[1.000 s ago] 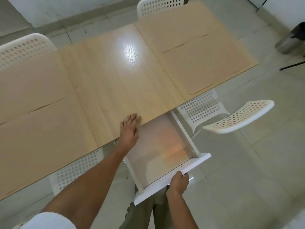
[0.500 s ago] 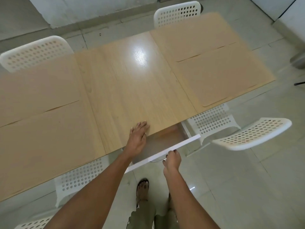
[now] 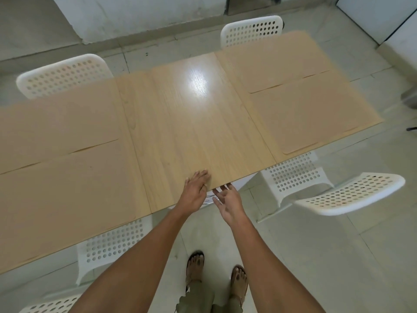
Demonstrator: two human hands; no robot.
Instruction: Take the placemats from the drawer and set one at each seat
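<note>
Tan placemats lie on the light wooden table (image 3: 191, 132): two on the left, a far one (image 3: 56, 123) and a near one (image 3: 67, 188), and two on the right, a far one (image 3: 275, 62) and a near one (image 3: 311, 114). The drawer is pushed in under the table's near edge, and only a bit of chrome (image 3: 208, 201) shows there. My left hand (image 3: 195, 193) rests flat on the table edge. My right hand (image 3: 228, 199) hovers just below that edge with fingers spread, holding nothing.
White perforated chairs stand around the table: far left (image 3: 64, 75), far right (image 3: 251, 30), near right (image 3: 334, 190) pulled out, near left (image 3: 110, 245) tucked under. My sandalled feet (image 3: 216, 269) stand on the tiled floor. A wall runs along the far side.
The open, empty drawer has been pushed shut under the table. My right hand has let go of the drawer front and opened. My left hand has stayed on the table edge.
</note>
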